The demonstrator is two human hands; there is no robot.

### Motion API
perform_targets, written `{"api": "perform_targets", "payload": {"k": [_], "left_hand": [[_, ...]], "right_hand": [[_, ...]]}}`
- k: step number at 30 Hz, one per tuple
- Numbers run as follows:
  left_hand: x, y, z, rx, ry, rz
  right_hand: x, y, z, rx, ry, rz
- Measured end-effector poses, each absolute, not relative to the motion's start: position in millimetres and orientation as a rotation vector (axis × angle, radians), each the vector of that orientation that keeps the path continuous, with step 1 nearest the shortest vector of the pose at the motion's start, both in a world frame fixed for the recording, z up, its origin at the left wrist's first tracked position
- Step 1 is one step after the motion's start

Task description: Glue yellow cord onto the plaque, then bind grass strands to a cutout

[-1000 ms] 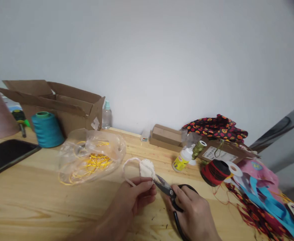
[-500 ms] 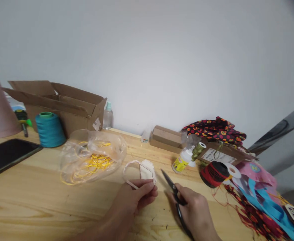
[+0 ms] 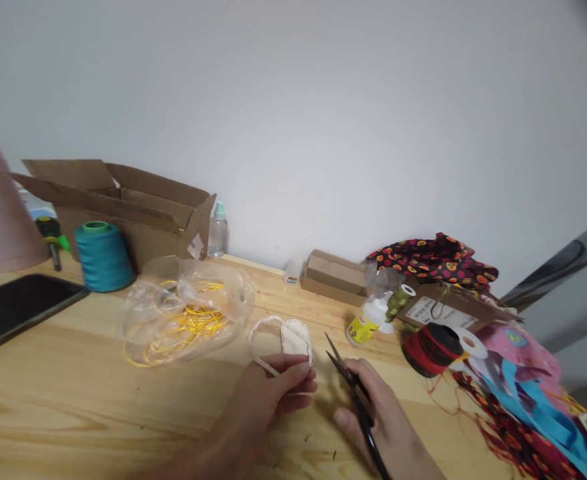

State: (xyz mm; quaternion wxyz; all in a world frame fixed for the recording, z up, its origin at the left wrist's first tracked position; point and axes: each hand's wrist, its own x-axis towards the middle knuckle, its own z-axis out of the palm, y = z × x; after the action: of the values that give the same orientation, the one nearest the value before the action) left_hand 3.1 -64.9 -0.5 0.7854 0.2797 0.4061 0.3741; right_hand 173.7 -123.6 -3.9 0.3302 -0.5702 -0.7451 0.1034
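Note:
Between thumb and fingers, my left hand (image 3: 278, 393) pinches a small cream fabric piece (image 3: 295, 337) with dark stitching along its edge. A pale strap (image 3: 254, 340) loops out from it to the left. My fingers hide its lower part. Black-handled scissors (image 3: 356, 393) lie in my right hand (image 3: 386, 423), their blades slightly apart and pointing up and left. The tips are to the right of the fabric piece and do not touch it. Beyond the scissors stands a white glue bottle (image 3: 366, 323) with a yellow label.
At left are a plastic bag of yellow cord (image 3: 198, 320), a teal thread cone (image 3: 104, 259), an open cardboard box (image 3: 143, 230) and a phone (image 3: 18, 310). To the right lie a red-and-black spool (image 3: 432, 349), blue ribbon (image 3: 543, 407) and patterned cloth (image 3: 433, 260).
The scissors have opened a little, and my right thumb has moved away from the handles. My left hand keeps its hold on the fabric piece. The view has shifted slightly.

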Motion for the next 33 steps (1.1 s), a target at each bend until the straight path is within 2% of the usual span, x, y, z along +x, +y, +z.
{"api": "perform_targets", "payload": {"k": [10,33], "left_hand": [[4,-64,-1,0.592,0.808,0.772],[4,-69,4,0.597,0.759,0.767]], "right_hand": [[169,-112,0,-1.742,-1.958,-0.225],[167,-117,-5,-1.679,-1.926,0.062]]}}
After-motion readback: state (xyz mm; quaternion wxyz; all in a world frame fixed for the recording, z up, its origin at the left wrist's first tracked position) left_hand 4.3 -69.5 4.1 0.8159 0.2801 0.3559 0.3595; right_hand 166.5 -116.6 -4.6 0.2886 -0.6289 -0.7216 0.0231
